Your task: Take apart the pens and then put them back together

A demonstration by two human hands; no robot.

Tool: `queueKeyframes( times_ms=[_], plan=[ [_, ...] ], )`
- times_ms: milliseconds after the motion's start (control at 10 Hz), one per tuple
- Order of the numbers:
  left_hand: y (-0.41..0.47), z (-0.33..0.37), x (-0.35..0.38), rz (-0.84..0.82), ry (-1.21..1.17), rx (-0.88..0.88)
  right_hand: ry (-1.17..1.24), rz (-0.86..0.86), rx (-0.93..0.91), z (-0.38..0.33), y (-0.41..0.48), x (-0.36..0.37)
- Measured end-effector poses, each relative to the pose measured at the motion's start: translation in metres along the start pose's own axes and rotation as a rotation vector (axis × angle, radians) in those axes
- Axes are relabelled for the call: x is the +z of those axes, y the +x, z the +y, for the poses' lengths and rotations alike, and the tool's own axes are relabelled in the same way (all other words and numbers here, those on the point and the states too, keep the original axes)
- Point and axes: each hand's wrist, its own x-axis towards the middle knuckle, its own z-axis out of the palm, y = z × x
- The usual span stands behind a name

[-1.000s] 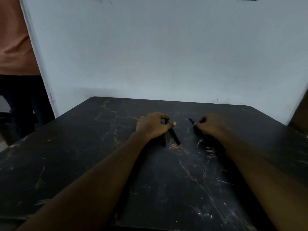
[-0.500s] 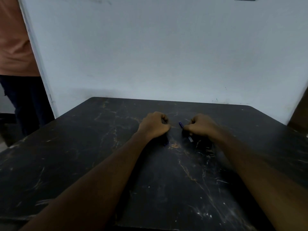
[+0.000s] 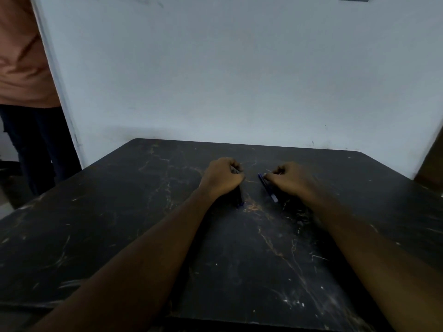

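Head view looks down along two bare forearms that reach from the near edge of a dark scratched table (image 3: 100, 236) toward its far half. Nearest along that table, pale and orange scuff marks cross the top between the arms. Farther in, the left hand (image 3: 221, 177) is curled into a fist, its fingers closed around a dark pen piece (image 3: 238, 197) that sticks out below the fist toward the near edge, with a bluish tip at its lower end close to the tabletop; whether that end touches the table cannot be told. Just right of it, apart from the left hand, the right hand (image 3: 291, 178) is also curled, thumb and fingertips pinched on a thin blue pen part (image 3: 267, 186) that runs slantwise from the fingers down toward the near edge, its pale lower end at or just over the tabletop. The two hands do not touch; a strip of bare table shows between them. Beyond the far edge of the table rises a plain pale wall (image 3: 239, 68). Left of the table, past the wall's edge, stands a person in an orange shirt (image 3: 21, 58) and dark trousers.
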Motion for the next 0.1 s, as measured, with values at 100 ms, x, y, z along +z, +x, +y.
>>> queueKeyframes(
  times_ms=[100],
  plan=[
    [0.0014,0.0,0.0008,0.007,-0.021,-0.002,0.079,0.037,-0.004,0.0024,0.0049,0.0052]
  ],
)
